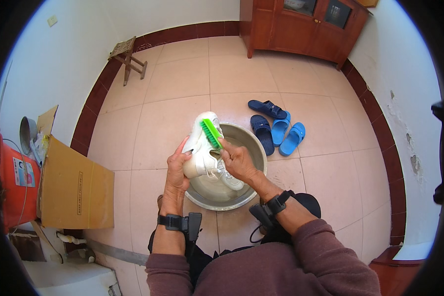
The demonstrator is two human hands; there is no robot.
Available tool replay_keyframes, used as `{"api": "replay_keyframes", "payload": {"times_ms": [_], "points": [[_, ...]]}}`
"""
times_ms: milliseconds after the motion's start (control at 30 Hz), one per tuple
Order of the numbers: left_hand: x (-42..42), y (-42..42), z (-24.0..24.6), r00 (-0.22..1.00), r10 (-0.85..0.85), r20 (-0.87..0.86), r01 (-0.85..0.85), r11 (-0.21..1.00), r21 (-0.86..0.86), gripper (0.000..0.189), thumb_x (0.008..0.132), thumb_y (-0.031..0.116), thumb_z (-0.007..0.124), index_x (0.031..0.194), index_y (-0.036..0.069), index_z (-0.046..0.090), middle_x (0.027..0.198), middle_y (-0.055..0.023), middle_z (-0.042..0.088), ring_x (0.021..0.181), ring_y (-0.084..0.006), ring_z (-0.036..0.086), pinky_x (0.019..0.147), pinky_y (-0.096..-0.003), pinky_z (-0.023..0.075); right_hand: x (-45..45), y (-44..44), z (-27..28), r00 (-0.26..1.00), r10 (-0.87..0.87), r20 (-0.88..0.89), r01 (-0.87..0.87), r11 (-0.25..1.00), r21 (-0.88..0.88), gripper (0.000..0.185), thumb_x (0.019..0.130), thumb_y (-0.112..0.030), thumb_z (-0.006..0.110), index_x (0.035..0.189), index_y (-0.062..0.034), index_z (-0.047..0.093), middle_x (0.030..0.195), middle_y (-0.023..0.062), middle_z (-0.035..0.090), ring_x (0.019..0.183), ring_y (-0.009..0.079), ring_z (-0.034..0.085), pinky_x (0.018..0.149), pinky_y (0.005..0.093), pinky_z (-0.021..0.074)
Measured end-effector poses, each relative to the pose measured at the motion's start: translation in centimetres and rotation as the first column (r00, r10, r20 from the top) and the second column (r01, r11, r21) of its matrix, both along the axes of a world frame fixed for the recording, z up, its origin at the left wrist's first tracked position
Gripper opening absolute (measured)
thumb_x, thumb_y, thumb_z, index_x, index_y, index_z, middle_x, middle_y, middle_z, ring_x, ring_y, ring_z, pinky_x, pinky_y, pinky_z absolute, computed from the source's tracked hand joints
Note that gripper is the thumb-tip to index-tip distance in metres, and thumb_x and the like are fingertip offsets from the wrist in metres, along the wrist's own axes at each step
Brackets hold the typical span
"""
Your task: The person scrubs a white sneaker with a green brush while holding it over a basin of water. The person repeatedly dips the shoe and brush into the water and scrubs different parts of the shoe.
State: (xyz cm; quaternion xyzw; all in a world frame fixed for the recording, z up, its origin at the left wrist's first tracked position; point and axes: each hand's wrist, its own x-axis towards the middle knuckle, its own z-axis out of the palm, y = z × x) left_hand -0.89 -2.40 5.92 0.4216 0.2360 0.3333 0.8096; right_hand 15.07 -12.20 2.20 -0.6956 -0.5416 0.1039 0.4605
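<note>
A white sneaker (196, 162) is gripped at its heel end by my left hand (177, 162) and tilted over a round metal basin (259, 148). My right hand (238, 159) holds a green scrub brush (212, 133), its bristles against the sneaker's side near the toe end. Below, a second white sneaker (232, 180) rests in the basin, partly hidden by the first shoe and my right hand. Shallow cloudy water (210, 188) covers the basin's bottom.
Dark blue slippers (261, 135) and light blue slippers (293, 138) lie right of the basin. A cardboard box (75, 185) and a red bucket (20, 181) stand at left. A folding stool (127, 59) and a wooden cabinet (288, 33) are along the far walls.
</note>
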Motion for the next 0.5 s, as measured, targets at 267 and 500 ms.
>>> {"api": "replay_keyframes", "payload": {"times_ms": [267,500], "points": [[0.2,-1.0,0.9,0.992,-0.098,0.077,0.1,0.995,-0.011,0.074,0.068,0.014,0.052,0.136,-0.004,0.028,0.131,-0.0197,0.042,0.12,-0.0263,0.044,0.101,-0.0341,0.0358,1.6,0.5,0.1,0.877,-0.165,-0.451,0.142,0.986,-0.086,0.042,0.078,-0.014,0.053,0.115,0.0032,0.053,0.071,0.0261,0.057,0.064,0.0289,0.059,0.062,0.0355,0.0461],[0.3,-1.5,0.0,0.95,-0.26,0.17,0.269,0.963,-0.032,0.075,0.078,0.023,0.056,0.14,0.002,0.018,0.132,-0.0173,0.04,0.12,-0.0253,0.044,0.1,-0.0346,0.0377,1.4,0.1,3.9,0.81,-0.014,-0.586,0.01,1.0,-0.01,0.054,0.071,-0.006,0.055,0.124,0.002,0.049,0.076,0.0124,0.062,0.069,0.0118,0.053,0.063,0.0277,0.045]]}}
